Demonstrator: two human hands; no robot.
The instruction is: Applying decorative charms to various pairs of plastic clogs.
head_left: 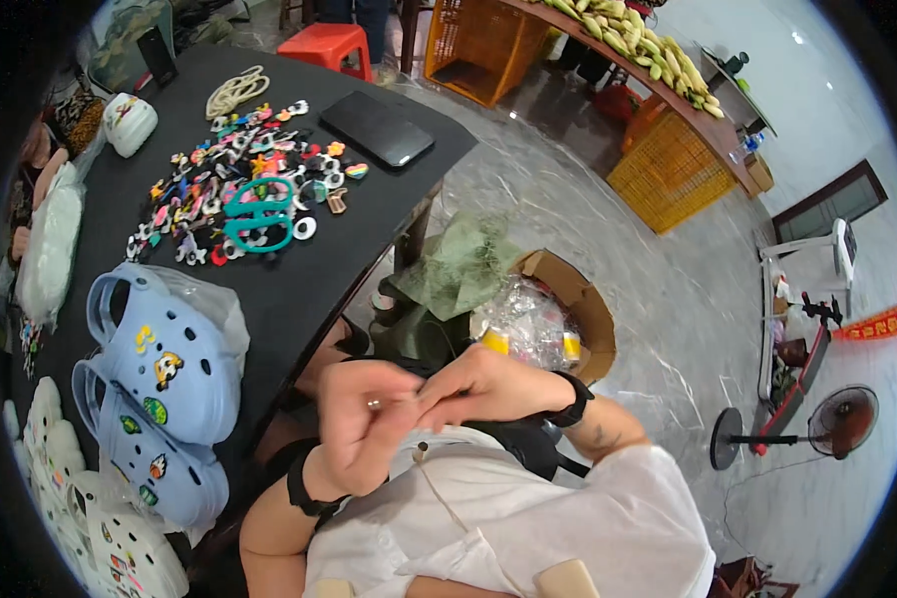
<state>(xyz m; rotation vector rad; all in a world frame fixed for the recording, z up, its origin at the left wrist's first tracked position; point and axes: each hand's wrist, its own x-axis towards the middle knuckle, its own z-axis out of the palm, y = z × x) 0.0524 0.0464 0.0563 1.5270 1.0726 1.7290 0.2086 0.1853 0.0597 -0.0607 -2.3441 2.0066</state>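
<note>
My left hand (367, 421), with a ring on a finger, meets my right hand (480, 387) in front of my white shirt, right of the black table. The fingers of both hands are closed and pressed together at the tips. Whatever they pinch is hidden or too small to name. On the table to the left lies a pair of light blue clogs (184, 349) with several charms fixed in their holes. A large pile of small colourful shoe charms (204, 184) spreads farther back, with teal-handled scissors (259, 214) on it.
A dark phone (377, 130) and a coiled cord (237, 92) lie at the table's far side. White clogs (120, 543) sit at the near left. Beyond my hands, a cardboard box (593, 319) holds clear plastic wrapping. A standing fan (841, 423) is at the right.
</note>
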